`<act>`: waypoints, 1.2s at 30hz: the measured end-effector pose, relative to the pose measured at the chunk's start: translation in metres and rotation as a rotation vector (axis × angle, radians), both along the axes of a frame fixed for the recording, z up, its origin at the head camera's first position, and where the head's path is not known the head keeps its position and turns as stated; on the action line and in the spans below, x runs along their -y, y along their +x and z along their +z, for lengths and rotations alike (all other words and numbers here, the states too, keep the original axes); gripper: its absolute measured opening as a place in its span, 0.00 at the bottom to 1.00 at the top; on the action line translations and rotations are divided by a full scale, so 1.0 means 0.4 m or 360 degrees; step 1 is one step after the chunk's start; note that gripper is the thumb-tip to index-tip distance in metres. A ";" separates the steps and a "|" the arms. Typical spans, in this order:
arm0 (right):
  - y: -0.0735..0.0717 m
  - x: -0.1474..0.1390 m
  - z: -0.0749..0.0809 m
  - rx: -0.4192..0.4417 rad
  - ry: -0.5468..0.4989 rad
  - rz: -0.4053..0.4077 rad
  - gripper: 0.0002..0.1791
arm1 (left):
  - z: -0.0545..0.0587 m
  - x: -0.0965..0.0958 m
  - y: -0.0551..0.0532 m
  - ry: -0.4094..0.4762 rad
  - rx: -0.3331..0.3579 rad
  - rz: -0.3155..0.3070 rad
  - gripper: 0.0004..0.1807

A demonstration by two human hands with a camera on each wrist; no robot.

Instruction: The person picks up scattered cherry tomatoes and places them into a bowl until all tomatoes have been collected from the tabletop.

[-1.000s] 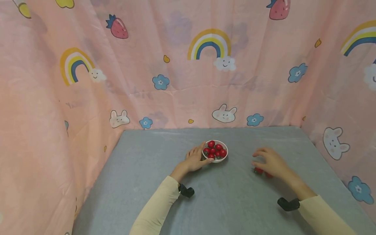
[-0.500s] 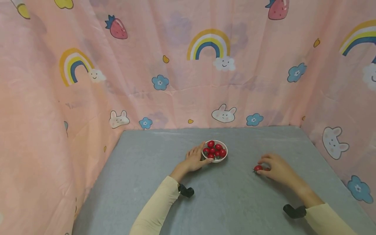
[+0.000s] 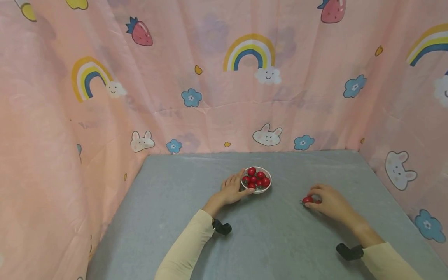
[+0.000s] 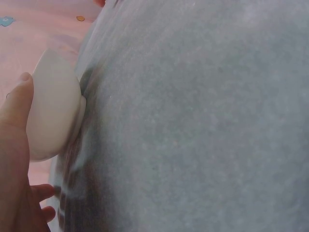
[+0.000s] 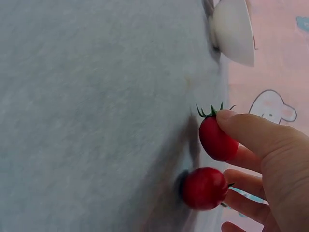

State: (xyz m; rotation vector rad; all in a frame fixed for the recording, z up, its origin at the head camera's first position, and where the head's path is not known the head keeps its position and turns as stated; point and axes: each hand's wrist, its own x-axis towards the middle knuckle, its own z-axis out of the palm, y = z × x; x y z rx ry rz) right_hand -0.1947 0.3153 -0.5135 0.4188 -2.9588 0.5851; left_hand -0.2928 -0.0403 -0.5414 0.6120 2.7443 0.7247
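Observation:
Near the middle of the table, a small white bowl [image 3: 262, 191] holds several red cherry tomatoes [image 3: 260, 175] with green stems. My left hand [image 3: 231, 192] holds the bowl from its left side, thumb along the near rim and forefinger at the far left. Its thumb lies against the bowl's wall [image 4: 55, 106] in the left wrist view. Farther right, my right hand [image 3: 332, 202] pinches a cherry tomato [image 5: 216, 140] between thumb and forefinger, its green stem end by the thumb tip. A second cherry tomato [image 5: 204, 188] lies on the table under the hand, partly hidden in the head view.
A grey cloth-covered table [image 3: 280, 237] stretches under both hands. Behind and beside it hangs a pink printed curtain [image 3: 217, 120]. Black wrist mounts [image 3: 222, 227] stick out from both sleeves.
My right hand has moved slightly right and toward me, down to the loose tomatoes, and its thumb and forefinger have closed on one. The left hand and bowl stay in place.

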 end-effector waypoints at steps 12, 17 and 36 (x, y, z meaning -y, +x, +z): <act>-0.043 0.070 0.058 0.0065 -0.0022 0.0008 0.20 | 0.015 0.005 0.011 0.0008 0.0029 -0.0014 0.51; -0.077 0.107 0.081 0.0049 -0.0017 0.0030 0.20 | 0.025 0.009 0.019 0.0024 0.0016 -0.0022 0.51; -0.168 0.259 0.139 -0.0082 -0.0008 0.0161 0.20 | 0.030 0.007 0.023 0.0025 -0.0002 -0.0032 0.51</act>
